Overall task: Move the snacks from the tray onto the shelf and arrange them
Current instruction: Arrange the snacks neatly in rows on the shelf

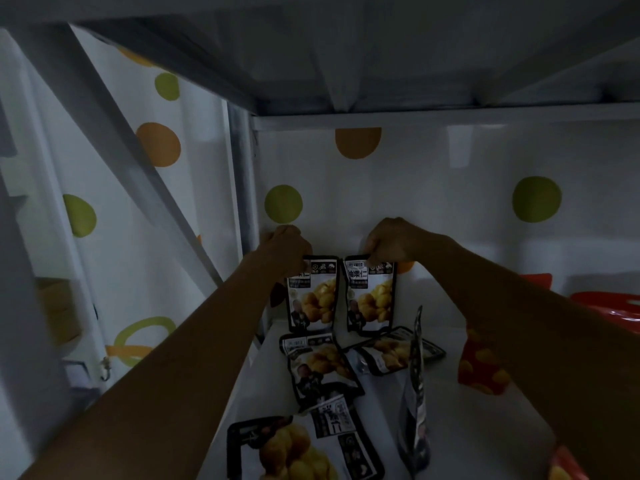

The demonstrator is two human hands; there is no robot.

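Two black-and-white chestnut snack pouches stand upright side by side at the back of the white shelf (450, 403). My left hand (285, 249) pinches the top edge of the left pouch (313, 299). My right hand (394, 242) pinches the top edge of the right pouch (371, 299). In front of them lie more pouches: one flat (320, 370), another flat to its right (384, 353), a large one at the near edge (298, 448). One pouch stands edge-on (414, 393).
Red snack bags sit to the right, one (481, 365) under my right forearm, another (568, 462) at the bottom corner, more red (609, 304) at the far right. A polka-dot sheet backs the shelf. The shelf above hangs low. A slanted brace crosses the left side.
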